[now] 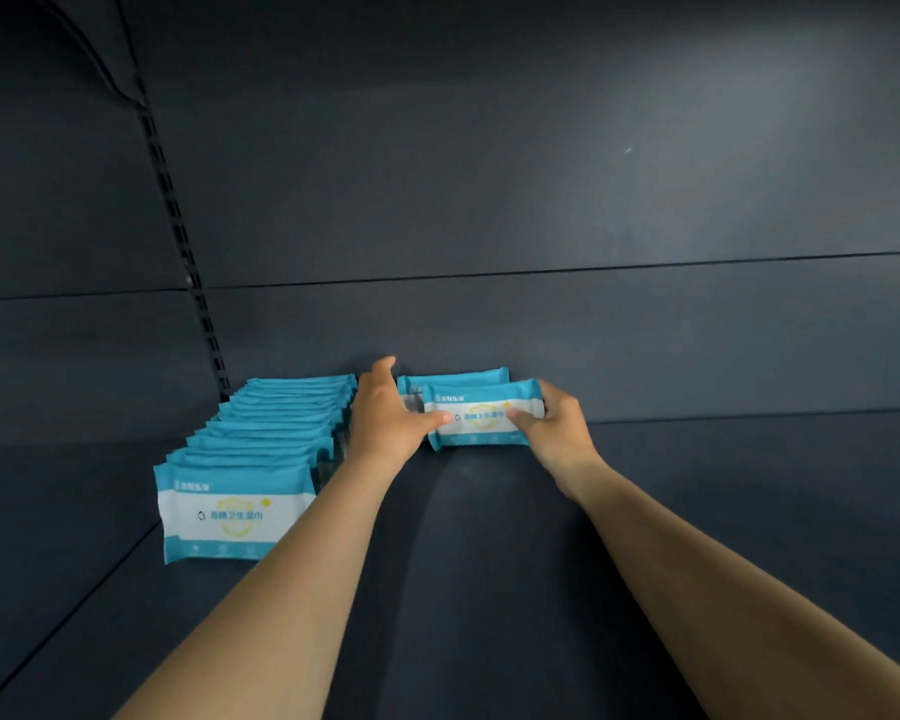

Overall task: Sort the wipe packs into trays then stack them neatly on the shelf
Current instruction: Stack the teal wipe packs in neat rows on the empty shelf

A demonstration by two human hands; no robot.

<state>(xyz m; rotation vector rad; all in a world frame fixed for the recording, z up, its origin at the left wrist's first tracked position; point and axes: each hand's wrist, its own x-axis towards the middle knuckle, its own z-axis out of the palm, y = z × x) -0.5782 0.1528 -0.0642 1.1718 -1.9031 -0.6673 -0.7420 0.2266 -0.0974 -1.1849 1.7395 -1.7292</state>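
Head view, hands: left hand (385,415) and right hand (554,423) clamp wipe pack (484,415) ends
Handling: likely light, soft, slick film; hold short ends

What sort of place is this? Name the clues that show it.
Probably a shop aisle or stockroom: a dark metal shelf with a slotted upright and back panel, and a long row of identical wipe packs. Both hands hold another wipe pack, starting a second row.
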